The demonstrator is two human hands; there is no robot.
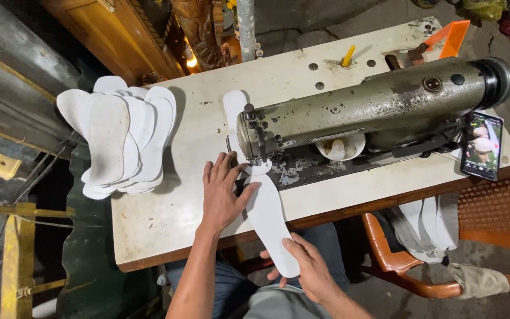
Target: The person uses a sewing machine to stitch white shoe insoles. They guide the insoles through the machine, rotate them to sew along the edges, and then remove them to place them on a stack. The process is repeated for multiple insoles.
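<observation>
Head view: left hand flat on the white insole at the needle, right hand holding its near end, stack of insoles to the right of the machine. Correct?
Not quite. In the head view the stack of insoles lies to the left of the sewing machine, not the right. The rest holds: the left hand lies flat on the white insole at the needle, and the right hand holds its near end.

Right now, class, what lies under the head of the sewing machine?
Under the sewing machine head lies the front end of a white insole piece. The left hand presses flat beside it; the right hand holds its near end. The needle itself is hidden by the head.
</observation>
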